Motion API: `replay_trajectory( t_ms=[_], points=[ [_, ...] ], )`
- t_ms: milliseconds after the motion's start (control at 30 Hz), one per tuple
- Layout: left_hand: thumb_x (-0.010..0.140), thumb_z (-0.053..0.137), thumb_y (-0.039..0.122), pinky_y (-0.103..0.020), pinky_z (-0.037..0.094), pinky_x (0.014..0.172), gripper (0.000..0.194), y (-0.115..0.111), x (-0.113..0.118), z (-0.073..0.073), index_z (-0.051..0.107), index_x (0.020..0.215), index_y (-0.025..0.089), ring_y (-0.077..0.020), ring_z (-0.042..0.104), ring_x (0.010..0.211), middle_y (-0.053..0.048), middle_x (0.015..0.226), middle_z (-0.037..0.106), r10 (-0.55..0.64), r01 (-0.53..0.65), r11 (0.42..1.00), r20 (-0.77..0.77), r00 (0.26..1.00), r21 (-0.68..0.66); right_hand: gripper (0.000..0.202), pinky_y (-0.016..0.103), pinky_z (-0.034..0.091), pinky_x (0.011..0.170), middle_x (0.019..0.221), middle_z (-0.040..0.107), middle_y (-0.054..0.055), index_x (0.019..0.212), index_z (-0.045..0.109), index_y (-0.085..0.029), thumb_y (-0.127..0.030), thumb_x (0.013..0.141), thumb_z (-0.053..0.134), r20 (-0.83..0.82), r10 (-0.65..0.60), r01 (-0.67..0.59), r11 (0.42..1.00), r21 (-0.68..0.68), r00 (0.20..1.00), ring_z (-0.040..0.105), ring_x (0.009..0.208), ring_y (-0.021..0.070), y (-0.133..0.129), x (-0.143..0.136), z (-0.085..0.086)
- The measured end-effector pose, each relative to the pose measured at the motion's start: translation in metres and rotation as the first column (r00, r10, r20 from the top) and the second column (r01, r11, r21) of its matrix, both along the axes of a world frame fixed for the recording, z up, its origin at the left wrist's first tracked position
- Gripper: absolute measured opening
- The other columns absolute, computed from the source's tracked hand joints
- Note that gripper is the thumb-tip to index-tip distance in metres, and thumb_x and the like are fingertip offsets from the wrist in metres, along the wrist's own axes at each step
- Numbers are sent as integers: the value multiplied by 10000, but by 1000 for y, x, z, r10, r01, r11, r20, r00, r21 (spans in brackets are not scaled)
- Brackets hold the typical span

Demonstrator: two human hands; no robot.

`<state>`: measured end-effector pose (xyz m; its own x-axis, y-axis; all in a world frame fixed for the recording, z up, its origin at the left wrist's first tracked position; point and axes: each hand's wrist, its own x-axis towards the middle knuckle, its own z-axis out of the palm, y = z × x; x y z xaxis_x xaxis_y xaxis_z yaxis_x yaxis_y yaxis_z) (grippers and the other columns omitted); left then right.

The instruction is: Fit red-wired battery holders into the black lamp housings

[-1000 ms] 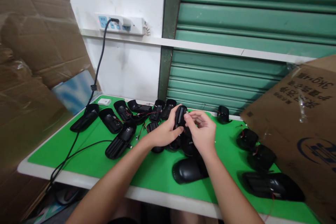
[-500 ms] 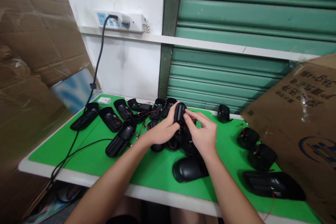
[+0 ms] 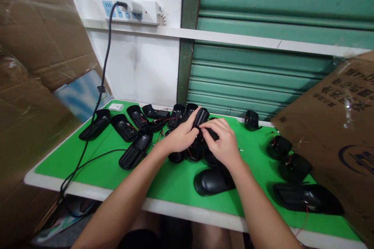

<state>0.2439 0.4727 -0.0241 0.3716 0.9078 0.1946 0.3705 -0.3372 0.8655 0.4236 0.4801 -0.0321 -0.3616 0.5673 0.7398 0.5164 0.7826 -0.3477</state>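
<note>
My left hand point(image 3: 183, 136) is wrapped around a black plastic housing point(image 3: 201, 116) with a ridged face, held up over the middle of the table. My right hand point(image 3: 221, 141) is closed in a pinch at the lower end of that housing; what lies between its fingertips is too small to make out. Under and behind both hands several similar black housings are bunched together, partly hidden, with thin red wires among them. A smooth black shell point(image 3: 213, 181) lies just below my right wrist.
More black housings lie on the green tabletop point(image 3: 96, 167), including a ridged one point(image 3: 136, 149) at left and one with a red wire point(image 3: 306, 198) at right. A black cable point(image 3: 108, 52) hangs from the power strip point(image 3: 130, 11). Cardboard boxes point(image 3: 330, 136) flank the table.
My right fingertips have moved down along the held housing, from its upper edge to its lower end. The housing has tilted slightly in my left hand. The camera view has shifted a little.
</note>
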Motion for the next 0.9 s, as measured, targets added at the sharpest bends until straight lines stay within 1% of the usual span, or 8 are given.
replay_trajectory(
  t_ms=[100, 200, 333, 500, 700, 800, 833, 900],
  points=[
    [953, 354, 227, -448, 161, 1316, 768, -1, 0, 1, 30, 1642, 129, -246, 245, 1569, -135, 1699, 228, -17, 17, 1000, -12, 1000, 1, 129, 313, 494, 838, 916, 721, 17, 941, 722, -212, -196, 933, 594, 4, 28, -28, 999, 23, 1000, 598, 893, 140, 1, 0, 0],
    [948, 378, 238, -474, 167, 1314, 781, -2, 0, 1, 35, 1643, 140, -263, 248, 1567, -135, 1688, 261, -33, 33, 999, 7, 999, -7, 113, 331, 508, 870, 922, 718, 20, 981, 695, -218, -204, 924, 599, -9, -3, 4, 1000, 15, 1000, 609, 937, 156, 1, 0, -1],
    [926, 424, 240, -468, 171, 1314, 792, -1, 1, -1, 92, 1642, 176, -260, 247, 1567, -107, 1675, 303, -57, 57, 998, 62, 996, -9, 222, 354, 514, 929, 947, 717, 30, 1125, 595, -219, -229, 904, 613, -43, -48, 45, 996, -74, 998, 653, 996, 178, 0, 2, -3],
    [902, 461, 247, -481, 209, 1308, 772, -3, 2, -2, 192, 1623, 190, -274, 292, 1545, -90, 1628, 392, -47, 47, 999, 89, 995, 8, 300, 325, 512, 942, 930, 723, 7, 1157, 481, -219, -245, 897, 629, -74, -29, 19, 990, -143, 997, 704, 949, 156, 0, 3, -3],
    [902, 456, 265, -507, 263, 1288, 765, -3, 3, -2, 201, 1619, 187, -284, 345, 1506, -92, 1559, 465, -22, 24, 999, 105, 994, -23, 337, 295, 546, 902, 960, 726, 3, 1170, 442, -220, -240, 900, 642, -134, -72, 62, 995, -75, 988, 727, 1003, 145, -1, 0, -10],
    [905, 460, 280, -497, 360, 1241, 782, -4, 4, 1, 171, 1627, 193, -281, 461, 1410, -103, 1506, 508, -7, 17, 997, 125, 992, -82, 311, 312, 567, 891, 979, 727, 30, 1164, 451, -215, -248, 910, 628, -136, -89, 82, 995, -56, 987, 730, 1038, 165, -1, -1, -14],
    [908, 460, 291, -495, 423, 1198, 794, -5, 5, 3, 147, 1633, 206, -275, 529, 1331, -108, 1478, 527, -4, 20, 992, 132, 991, -121, 301, 315, 571, 890, 985, 727, 36, 1156, 453, -215, -250, 912, 625, -138, -90, 83, 995, -55, 986, 730, 1047, 170, -1, -2, -14],
    [915, 451, 317, -493, 557, 1049, 818, -7, 6, 7, 81, 1641, 239, -247, 641, 1107, -121, 1425, 552, -1, 29, 976, 127, 992, -215, 290, 308, 576, 890, 979, 726, 30, 1134, 449, -218, -248, 909, 630, -153, -86, 76, 995, -66, 985, 731, 1061, 169, -1, -2, -15]
  ],
)
